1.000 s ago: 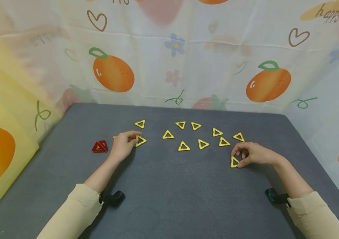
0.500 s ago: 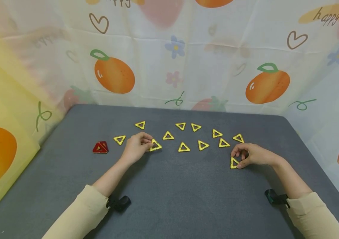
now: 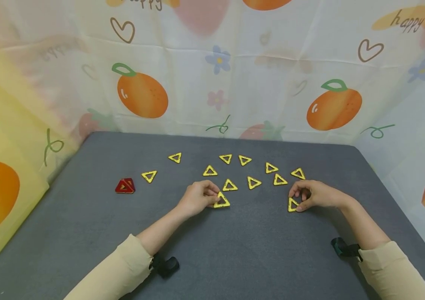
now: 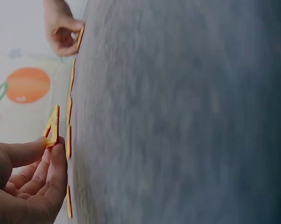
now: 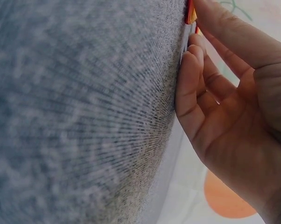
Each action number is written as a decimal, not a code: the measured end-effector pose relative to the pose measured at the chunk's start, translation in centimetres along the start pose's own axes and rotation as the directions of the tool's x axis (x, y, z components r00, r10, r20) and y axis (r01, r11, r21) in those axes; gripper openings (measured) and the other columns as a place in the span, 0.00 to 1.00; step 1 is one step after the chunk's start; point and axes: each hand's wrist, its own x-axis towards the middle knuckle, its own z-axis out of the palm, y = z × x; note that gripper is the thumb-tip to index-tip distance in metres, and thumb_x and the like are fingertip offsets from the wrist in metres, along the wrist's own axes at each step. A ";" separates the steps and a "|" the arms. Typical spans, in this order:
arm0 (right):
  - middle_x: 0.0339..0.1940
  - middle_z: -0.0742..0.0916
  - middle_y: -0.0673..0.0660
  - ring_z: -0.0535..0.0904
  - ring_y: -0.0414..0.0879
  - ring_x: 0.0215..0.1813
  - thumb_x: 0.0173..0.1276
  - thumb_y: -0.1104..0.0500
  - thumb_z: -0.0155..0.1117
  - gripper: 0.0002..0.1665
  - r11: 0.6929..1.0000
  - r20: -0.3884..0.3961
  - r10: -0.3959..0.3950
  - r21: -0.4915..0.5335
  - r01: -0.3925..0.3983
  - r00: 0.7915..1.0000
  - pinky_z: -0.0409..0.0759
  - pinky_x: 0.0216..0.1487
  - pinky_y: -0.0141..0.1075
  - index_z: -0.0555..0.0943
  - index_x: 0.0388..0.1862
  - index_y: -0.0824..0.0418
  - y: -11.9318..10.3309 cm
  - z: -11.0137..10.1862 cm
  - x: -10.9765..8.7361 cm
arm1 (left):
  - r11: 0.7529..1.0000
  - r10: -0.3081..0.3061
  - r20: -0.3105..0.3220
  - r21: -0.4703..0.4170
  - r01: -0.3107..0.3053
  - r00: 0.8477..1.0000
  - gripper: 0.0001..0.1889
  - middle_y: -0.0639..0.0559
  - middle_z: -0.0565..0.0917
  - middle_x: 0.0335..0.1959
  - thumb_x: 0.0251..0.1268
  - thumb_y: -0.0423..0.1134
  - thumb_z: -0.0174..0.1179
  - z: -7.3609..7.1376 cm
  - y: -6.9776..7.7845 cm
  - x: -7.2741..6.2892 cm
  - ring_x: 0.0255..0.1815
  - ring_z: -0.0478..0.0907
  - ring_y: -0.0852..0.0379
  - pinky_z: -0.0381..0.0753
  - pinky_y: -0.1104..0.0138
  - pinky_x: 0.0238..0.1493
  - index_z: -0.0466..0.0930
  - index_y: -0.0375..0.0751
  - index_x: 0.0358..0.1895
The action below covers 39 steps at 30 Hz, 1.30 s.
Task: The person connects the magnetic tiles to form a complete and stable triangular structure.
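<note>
My left hand [image 3: 197, 198] pinches a yellow triangular frame [image 3: 221, 205] between thumb and fingers, just in front of the middle of the scattered pieces. In the left wrist view this triangular frame [image 4: 55, 125] stands up from the fingertips and shows a red edge. At the right, my right hand [image 3: 317, 193] pinches another yellow triangular frame [image 3: 289, 204], which sits low at the table surface. Only a red and yellow corner of that piece [image 5: 191, 14] shows in the right wrist view; thumb and fingers cover the rest.
Several more yellow triangular frames lie flat across the back half of the grey table [image 3: 234, 258], one [image 3: 229, 188] right behind the left hand's piece. A red triangular piece [image 3: 120, 188] lies at far left. A fruit-print curtain [image 3: 190, 91] stands behind the table.
My left hand has picked up a yellow triangular frame from the left and carried it right and towards me. My right hand stays in place, holding its piece.
</note>
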 end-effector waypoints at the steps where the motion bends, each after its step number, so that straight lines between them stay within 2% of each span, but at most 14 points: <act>1: 0.40 0.80 0.56 0.71 0.38 0.35 0.57 0.53 0.76 0.22 1.000 -0.001 0.000 0.000 0.000 1.000 0.73 0.35 0.31 0.80 0.49 0.55 0.0 0.0 0.0 | 1.000 0.004 0.015 -0.009 -0.004 1.000 0.08 0.43 0.88 0.36 0.64 0.31 0.64 0.3 0.0 0.0 0.33 0.86 0.58 0.87 0.66 0.36 0.83 0.36 0.45; 6: 0.42 0.79 0.56 0.71 0.38 0.35 0.58 0.53 0.76 0.21 1.000 -0.004 -0.007 -0.009 0.006 1.000 0.73 0.35 0.31 0.80 0.49 0.55 0.0 0.1 0.0 | 0.999 0.014 0.080 -0.040 -0.011 0.997 0.09 0.42 0.88 0.37 0.64 0.30 0.64 1.3 0.0 0.1 0.32 0.86 0.58 0.86 0.67 0.36 0.82 0.35 0.46; 14: 0.43 0.79 0.56 0.72 0.38 0.36 0.57 0.52 0.76 0.22 1.000 -0.002 -0.009 -0.011 0.009 1.000 0.74 0.36 0.31 0.80 0.49 0.54 0.0 0.1 0.0 | 0.998 0.053 0.153 -0.027 -0.050 0.987 0.08 0.42 0.87 0.36 0.63 0.31 0.65 2.2 0.1 -0.1 0.29 0.85 0.60 0.85 0.68 0.33 0.82 0.34 0.44; 20: 0.43 0.79 0.56 0.72 0.38 0.36 0.57 0.52 0.76 0.22 1.000 -0.002 -0.003 -0.011 0.003 1.000 0.74 0.36 0.31 0.80 0.49 0.54 0.0 0.1 0.0 | 0.994 0.088 0.141 0.053 -0.096 0.986 0.06 0.43 0.88 0.33 0.64 0.30 0.64 2.5 0.2 -0.2 0.27 0.84 0.60 0.82 0.70 0.30 0.83 0.34 0.42; 24: 0.42 0.79 0.56 0.72 0.38 0.36 0.57 0.52 0.76 0.22 1.000 -0.003 -0.003 -0.017 0.003 1.000 0.74 0.36 0.30 0.80 0.48 0.54 0.0 0.0 0.1 | 0.982 0.125 0.135 0.128 -0.142 0.983 0.05 0.45 0.89 0.31 0.64 0.30 0.63 2.5 0.3 -0.2 0.25 0.83 0.62 0.78 0.72 0.28 0.83 0.34 0.41; 28: 0.42 0.79 0.56 0.72 0.38 0.36 0.57 0.52 0.77 0.22 1.000 -0.006 -0.002 -0.021 0.002 1.000 0.74 0.36 0.30 0.80 0.48 0.54 0.0 0.0 0.2 | 0.973 0.141 0.157 0.162 -0.167 0.977 0.09 0.47 0.88 0.30 0.64 0.32 0.64 2.1 0.4 -0.3 0.25 0.81 0.63 0.76 0.72 0.28 0.83 0.34 0.45; 31: 0.42 0.79 0.55 0.72 0.38 0.36 0.57 0.52 0.76 0.22 1.000 -0.007 0.003 -0.025 -0.003 1.000 0.74 0.36 0.30 0.80 0.48 0.53 0.0 0.0 0.2 | 0.966 0.157 0.193 0.174 -0.191 0.969 0.14 0.47 0.86 0.34 0.61 0.35 0.68 1.7 0.3 -0.3 0.28 0.80 0.65 0.77 0.73 0.31 0.83 0.35 0.49; 35: 0.41 0.80 0.56 0.72 0.39 0.36 0.57 0.52 0.76 0.22 1.000 -0.010 0.010 -0.018 -0.010 1.000 0.73 0.36 0.31 0.80 0.48 0.54 0.0 -0.1 0.1 | 0.957 0.189 0.250 0.171 -0.235 0.950 0.21 0.46 0.84 0.38 0.55 0.37 0.73 1.3 0.0 -0.1 0.30 0.80 0.67 0.77 0.74 0.35 0.82 0.35 0.52; 39: 0.42 0.79 0.56 0.71 0.39 0.36 0.57 0.52 0.77 0.22 1.000 -0.013 0.015 -0.013 -0.015 1.000 0.73 0.36 0.31 0.80 0.48 0.54 0.0 0.0 0.0 | 0.952 0.211 0.280 0.159 -0.262 0.937 0.23 0.46 0.83 0.39 0.54 0.38 0.74 1.1 -0.6 0.0 0.29 0.79 0.68 0.78 0.75 0.35 0.81 0.35 0.53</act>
